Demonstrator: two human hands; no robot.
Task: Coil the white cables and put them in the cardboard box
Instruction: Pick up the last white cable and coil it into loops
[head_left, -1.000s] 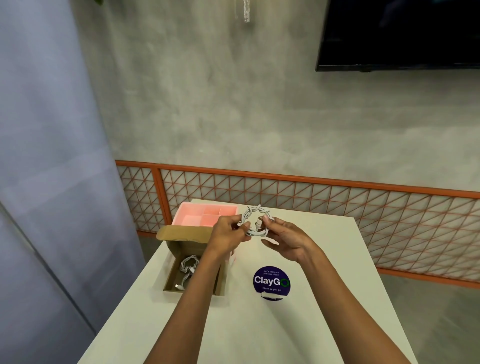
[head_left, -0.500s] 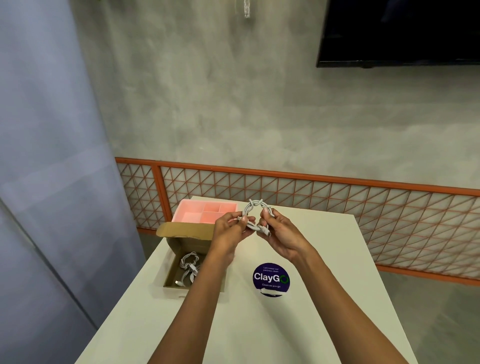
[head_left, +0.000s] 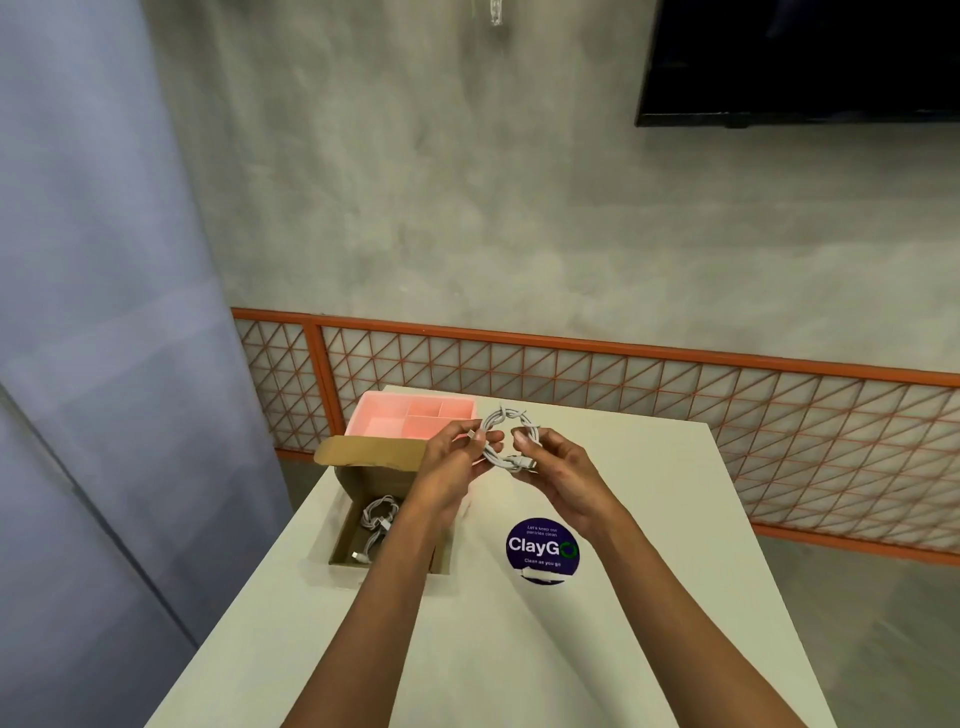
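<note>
left grip: fingers curled, pinching the left side of the cable, with one plug end at the fingertips.
right grip: thumb and fingers curled round the right side of the same cable, near the other plug.
cable: white, wound into a small ring, held up between both grips, off the tabletop.
box: brown cardboard, open, flap up, down and to the left of the left grip, partly hidden under the left arm.
second cable: white, coiled, lying inside the box.
tray: pink, split into small parts, just behind the left grip and behind the box.
sticker: round, dark purple, says "ClayGo", flat on the tabletop below the right grip.
screen: black, on the wall, far above the right grip.
</note>
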